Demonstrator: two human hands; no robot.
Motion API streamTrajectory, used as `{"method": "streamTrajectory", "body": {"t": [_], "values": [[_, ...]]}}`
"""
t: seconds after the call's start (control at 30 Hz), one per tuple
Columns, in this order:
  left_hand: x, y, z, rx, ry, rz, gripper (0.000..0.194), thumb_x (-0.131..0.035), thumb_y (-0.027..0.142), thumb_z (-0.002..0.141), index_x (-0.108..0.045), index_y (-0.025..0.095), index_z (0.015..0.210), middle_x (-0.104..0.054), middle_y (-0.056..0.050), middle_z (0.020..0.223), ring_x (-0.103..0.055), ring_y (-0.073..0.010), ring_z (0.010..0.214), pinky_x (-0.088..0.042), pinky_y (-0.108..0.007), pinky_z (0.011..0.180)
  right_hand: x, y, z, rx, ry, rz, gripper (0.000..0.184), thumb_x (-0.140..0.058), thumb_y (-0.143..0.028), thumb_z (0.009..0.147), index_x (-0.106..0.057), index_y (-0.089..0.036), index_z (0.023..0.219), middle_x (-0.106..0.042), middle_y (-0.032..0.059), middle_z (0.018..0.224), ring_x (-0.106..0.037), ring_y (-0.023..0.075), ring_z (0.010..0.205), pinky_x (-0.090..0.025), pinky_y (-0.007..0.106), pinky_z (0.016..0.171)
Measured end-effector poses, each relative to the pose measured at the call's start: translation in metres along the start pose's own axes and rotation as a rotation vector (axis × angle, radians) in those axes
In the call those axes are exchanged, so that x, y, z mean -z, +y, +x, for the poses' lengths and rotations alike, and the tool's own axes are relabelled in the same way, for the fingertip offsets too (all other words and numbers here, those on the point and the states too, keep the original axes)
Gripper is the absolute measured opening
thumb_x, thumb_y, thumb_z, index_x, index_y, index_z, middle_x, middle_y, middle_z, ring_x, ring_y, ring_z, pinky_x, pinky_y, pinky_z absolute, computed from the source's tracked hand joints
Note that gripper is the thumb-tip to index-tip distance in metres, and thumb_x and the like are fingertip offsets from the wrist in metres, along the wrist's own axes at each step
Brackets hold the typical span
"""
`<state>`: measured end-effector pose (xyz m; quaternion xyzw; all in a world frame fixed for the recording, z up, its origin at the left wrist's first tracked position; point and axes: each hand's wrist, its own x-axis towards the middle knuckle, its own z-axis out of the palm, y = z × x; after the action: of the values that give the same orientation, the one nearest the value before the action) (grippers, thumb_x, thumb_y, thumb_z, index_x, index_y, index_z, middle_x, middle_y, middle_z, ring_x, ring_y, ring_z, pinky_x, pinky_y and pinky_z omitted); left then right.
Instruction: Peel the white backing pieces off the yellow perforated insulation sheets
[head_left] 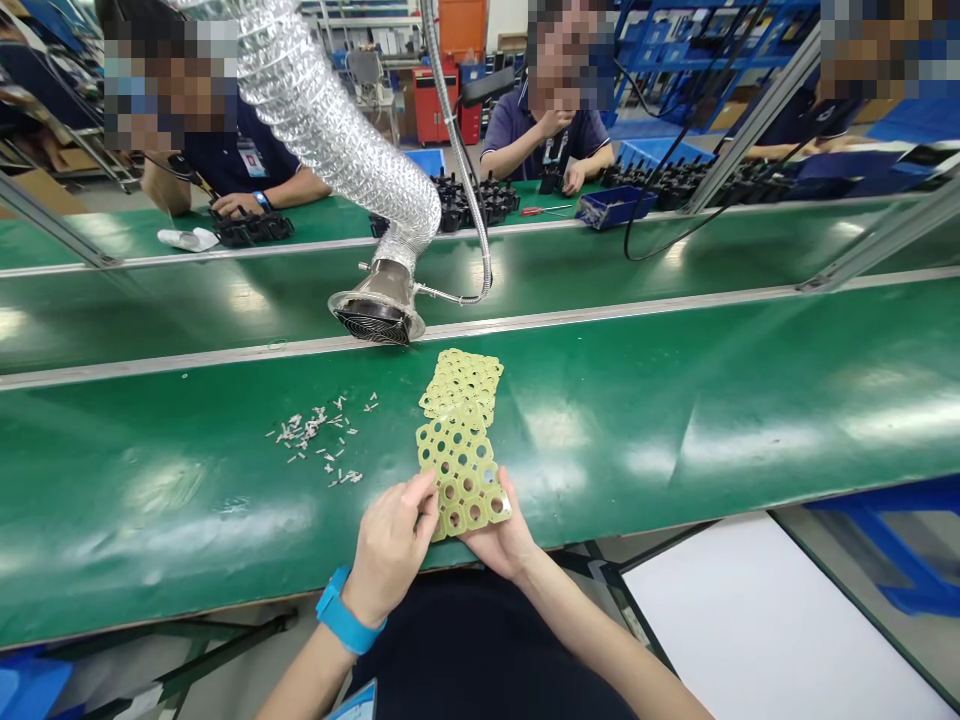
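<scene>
Low in the middle of the head view, a yellow-green sheet with rows of round holes (461, 455) is tilted up off the green bench. My right hand (504, 535) supports it from beneath at the near right corner, thumb along its edge. At its left edge my left hand (401, 530) has thumb and forefinger pinched together; whether they grip the sheet or a small piece is hidden. Just beyond lies a second perforated sheet (463, 375), partly overlapped by the first. Small pale metal-like pieces (304, 430) lie scattered to the left.
A silver flexible duct (352, 140) ends in a fan hood (379, 305) above the bench (637, 400). Across the bench, several people sit by black parts (476, 200) and a blue bin (615, 205). A white panel (780, 625) stands at lower right.
</scene>
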<state>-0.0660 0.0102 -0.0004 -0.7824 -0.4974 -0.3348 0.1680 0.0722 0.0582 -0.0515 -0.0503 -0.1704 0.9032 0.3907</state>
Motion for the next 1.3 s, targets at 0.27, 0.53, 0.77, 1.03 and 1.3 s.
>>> {"method": "streamTrajectory", "body": {"t": [0.27,0.53,0.77,1.03,1.3], "values": [[0.01,0.006,0.004,0.416,-0.099,-0.423,0.013,-0.06,0.02,0.089,-0.073,0.023,0.087,-0.075,-0.002,0.089,-0.07,-0.0171,0.08,-0.056,-0.025,0.071,0.002,0.0,0.001,-0.001,-0.061,-0.001,0.067,-0.058,-0.073,0.074,-0.066,-0.022,0.117,-0.066,0.011,0.125,-0.052,0.0296,0.124,-0.036,0.048,0.105],[0.004,0.011,0.014,0.614,-0.173,-0.588,0.012,-0.063,0.026,0.085,-0.072,0.021,0.08,-0.066,-0.003,0.083,-0.06,-0.0142,0.073,-0.05,-0.023,0.063,0.002,0.001,0.001,0.008,0.019,0.017,0.062,-0.065,-0.07,0.07,-0.068,-0.024,0.112,-0.065,0.0069,0.127,-0.051,0.0279,0.125,-0.036,0.045,0.106],[-0.007,0.013,0.011,0.726,-0.127,-0.624,0.022,-0.062,0.028,0.084,-0.066,0.018,0.104,-0.064,0.0,0.075,-0.054,-0.0116,0.065,-0.047,-0.023,0.064,0.0,-0.001,0.001,-0.003,-0.012,0.039,0.062,-0.063,-0.069,0.072,-0.068,-0.023,0.113,-0.068,0.0084,0.122,-0.051,0.0277,0.126,-0.034,0.046,0.108],[-0.011,0.012,0.012,0.775,-0.109,-0.67,0.027,-0.063,0.031,0.082,-0.064,0.016,0.105,-0.063,-0.001,0.074,-0.055,-0.0116,0.064,-0.047,-0.022,0.06,-0.002,-0.002,0.001,-0.006,-0.009,0.018,0.066,-0.058,-0.07,0.075,-0.064,-0.021,0.119,-0.065,0.0109,0.126,-0.049,0.0293,0.129,-0.034,0.049,0.107],[-0.014,0.013,0.012,0.791,-0.084,-0.696,0.029,-0.064,0.031,0.083,-0.062,0.017,0.107,-0.063,0.0,0.075,-0.057,-0.0118,0.065,-0.049,-0.022,0.06,-0.003,-0.001,0.001,-0.001,0.017,0.022,0.065,-0.052,-0.07,0.078,-0.063,-0.021,0.12,-0.061,0.0112,0.133,-0.048,0.0296,0.13,-0.035,0.049,0.107]]}}
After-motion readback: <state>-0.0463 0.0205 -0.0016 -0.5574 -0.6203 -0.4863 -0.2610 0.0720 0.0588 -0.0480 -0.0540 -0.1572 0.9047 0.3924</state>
